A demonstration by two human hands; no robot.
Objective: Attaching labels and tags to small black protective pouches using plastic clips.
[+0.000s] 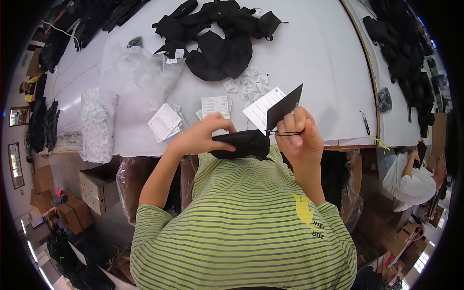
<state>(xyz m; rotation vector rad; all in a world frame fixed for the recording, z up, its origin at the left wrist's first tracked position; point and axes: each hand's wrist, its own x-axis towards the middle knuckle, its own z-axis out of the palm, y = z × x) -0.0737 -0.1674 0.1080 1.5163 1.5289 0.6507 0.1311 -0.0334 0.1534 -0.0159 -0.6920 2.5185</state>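
Observation:
My left hand [205,135] grips a flat black fabric item, perhaps a pouch [249,143], close to my body at the table's near edge. Its thumb lies on the upper side, and the far fingers are partly hidden. A thin black cord [282,132] runs from the right end of the item to my right hand [303,133], whose curled fingers pinch it and stretch it taut. Beside those fingers stands a tilted black card tag [286,108]. Behind the tag is a white printed card [261,108]; whether the two are joined I cannot tell.
Black fabric items [217,53] are heaped at the far middle, with small white packets [251,84] nearer. Printed cards [164,122] and clear plastic bags [154,72] lie left. Thread snips [366,124] rest right. Another person [411,179] works at the far right.

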